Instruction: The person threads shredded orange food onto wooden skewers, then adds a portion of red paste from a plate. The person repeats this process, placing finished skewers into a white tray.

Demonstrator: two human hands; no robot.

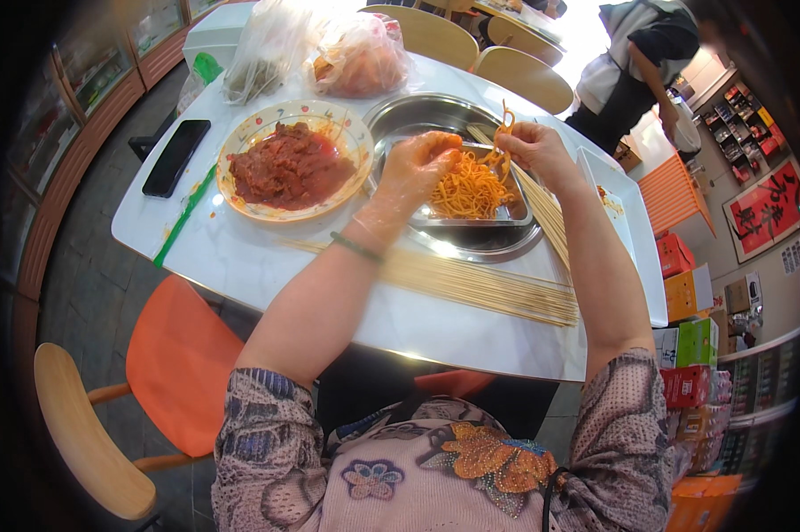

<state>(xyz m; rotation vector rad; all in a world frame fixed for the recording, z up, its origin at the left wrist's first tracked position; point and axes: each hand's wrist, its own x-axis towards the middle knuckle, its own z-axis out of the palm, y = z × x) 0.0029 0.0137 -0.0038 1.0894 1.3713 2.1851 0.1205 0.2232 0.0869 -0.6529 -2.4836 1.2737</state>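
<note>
My left hand (416, 169), in a clear plastic glove with orange stains, hovers over the left side of a rectangular metal tray (466, 223). Its fingers curl towards the thumb, and what lies between them is hidden. Orange noodle-like strips (469, 189) are heaped in that tray. Between thumb and fingertips my right hand (536, 153) pinches a few strips (506, 159), which hang down over the heap and poke up above the grip. The tray rests on a round metal basin (433, 110). Left of it, a fruit-patterned plate (243, 206) holds red marinated meat (287, 166).
Bamboo skewers (479, 286) lie along the table's near side; more skewers (543, 213) lean by the basin. A phone (176, 158), green strip (184, 219), plastic bags (360, 56) and white tray (646, 272) surround these. A person (639, 66) stands beyond; an orange chair (180, 366) is at left.
</note>
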